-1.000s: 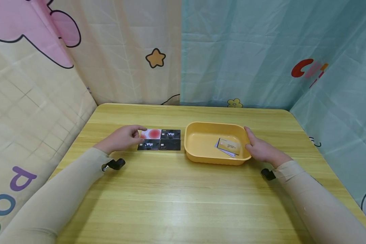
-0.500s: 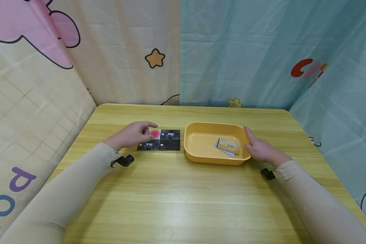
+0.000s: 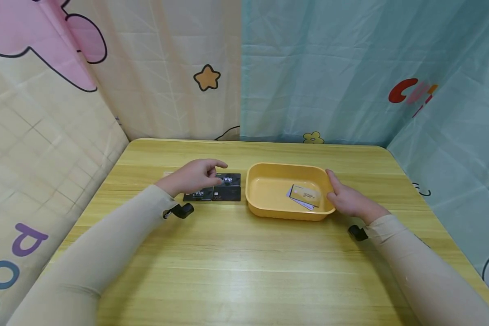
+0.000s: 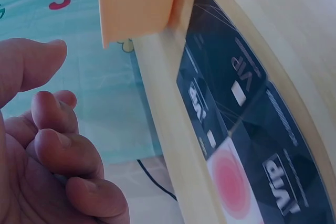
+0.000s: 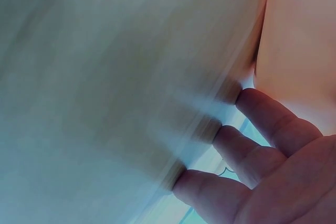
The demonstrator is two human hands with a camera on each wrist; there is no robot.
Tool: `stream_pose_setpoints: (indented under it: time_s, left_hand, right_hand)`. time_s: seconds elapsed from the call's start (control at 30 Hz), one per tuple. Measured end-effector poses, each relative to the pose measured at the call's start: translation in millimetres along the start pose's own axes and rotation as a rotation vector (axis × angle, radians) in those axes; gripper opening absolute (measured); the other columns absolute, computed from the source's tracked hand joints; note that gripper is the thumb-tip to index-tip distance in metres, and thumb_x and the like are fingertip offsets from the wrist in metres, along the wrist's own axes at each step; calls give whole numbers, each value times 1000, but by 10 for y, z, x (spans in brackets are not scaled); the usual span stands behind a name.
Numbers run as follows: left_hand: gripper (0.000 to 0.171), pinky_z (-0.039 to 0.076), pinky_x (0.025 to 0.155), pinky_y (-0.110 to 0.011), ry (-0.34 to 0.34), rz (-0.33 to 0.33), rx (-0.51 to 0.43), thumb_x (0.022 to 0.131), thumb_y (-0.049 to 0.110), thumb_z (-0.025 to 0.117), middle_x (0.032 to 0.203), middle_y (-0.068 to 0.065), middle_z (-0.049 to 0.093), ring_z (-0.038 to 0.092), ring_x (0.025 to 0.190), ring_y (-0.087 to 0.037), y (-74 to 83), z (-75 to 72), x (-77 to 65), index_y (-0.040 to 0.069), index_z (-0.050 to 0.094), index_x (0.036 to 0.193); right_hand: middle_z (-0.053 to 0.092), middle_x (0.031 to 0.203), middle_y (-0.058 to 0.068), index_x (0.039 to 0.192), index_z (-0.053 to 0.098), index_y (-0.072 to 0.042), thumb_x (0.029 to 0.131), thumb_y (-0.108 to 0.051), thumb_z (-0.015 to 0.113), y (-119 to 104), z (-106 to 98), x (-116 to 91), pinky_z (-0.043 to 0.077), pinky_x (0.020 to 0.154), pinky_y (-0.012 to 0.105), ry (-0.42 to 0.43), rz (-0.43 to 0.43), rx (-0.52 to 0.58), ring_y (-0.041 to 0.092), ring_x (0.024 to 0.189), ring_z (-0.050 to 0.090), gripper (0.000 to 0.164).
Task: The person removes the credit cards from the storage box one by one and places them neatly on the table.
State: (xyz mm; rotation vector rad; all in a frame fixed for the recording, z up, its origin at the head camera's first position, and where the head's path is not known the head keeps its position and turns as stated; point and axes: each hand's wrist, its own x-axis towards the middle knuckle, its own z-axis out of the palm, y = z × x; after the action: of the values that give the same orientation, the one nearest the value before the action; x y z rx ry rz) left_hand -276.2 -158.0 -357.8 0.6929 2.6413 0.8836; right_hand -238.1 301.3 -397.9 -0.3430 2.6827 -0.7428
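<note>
In the head view my left hand (image 3: 193, 176) hovers over a block of bank-style cards, its fingers loosely bent and nothing between them. Three are black VIP cards, one at the upper right (image 3: 232, 179), one at the lower right (image 3: 226, 194), one at the lower left (image 3: 198, 195). A white card with a red circle (image 4: 231, 182) shows in the left wrist view; the hand hides it from the head camera. My right hand (image 3: 348, 197) holds the right end of a yellow plastic basin (image 3: 265, 212), thumb at the rim. Its other fingertips (image 5: 252, 98) touch the table.
Inside the basin lies a gold card (image 3: 305, 195) over white ones. A pale card edge (image 3: 168, 173) peeks out left of my left hand. The wooden table (image 3: 236, 267) meets printed curtains (image 3: 309, 68) at the back and sides.
My left hand has moved rightward across the cards, from the red-circle card to the upper right VIP card. The cards, basin and right hand stay where they were.
</note>
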Motion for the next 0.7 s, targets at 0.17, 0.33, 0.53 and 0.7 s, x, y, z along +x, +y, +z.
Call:
stream_pose_setpoints:
  time_s: [0.17,0.33,0.53,0.7]
  left_hand:
    - [50,49,80,-36,-25,51,-3,101,26,69,82,-1,56,50,66,-17,128,42,101,15,57,149]
    - [50,50,84,-37,-38,97,2,102,27,69,81,0,56,51,69,-17,270,83,198,14,57,148]
    - [52,51,83,-36,-65,113,-6,102,26,69,82,0,58,53,70,-17,391,132,310,12,56,150]
    - [51,48,78,-35,-85,127,-5,102,25,69,80,0,55,50,68,-16,474,169,388,12,56,150]
  right_hand:
    - [9,169,38,165,-13,1,106,-15,35,3,1,-2,26,122,66,1,2,2,53,152,31,78]
    - [11,168,38,165,-13,0,106,-16,36,12,7,-5,28,121,66,2,7,-1,53,149,35,78]
    - [10,169,38,165,-14,-1,106,-16,36,17,14,0,30,120,64,1,10,6,50,147,38,79]
    - [11,168,39,165,-14,0,106,-16,36,13,9,-9,31,119,65,-1,7,2,50,146,39,79]
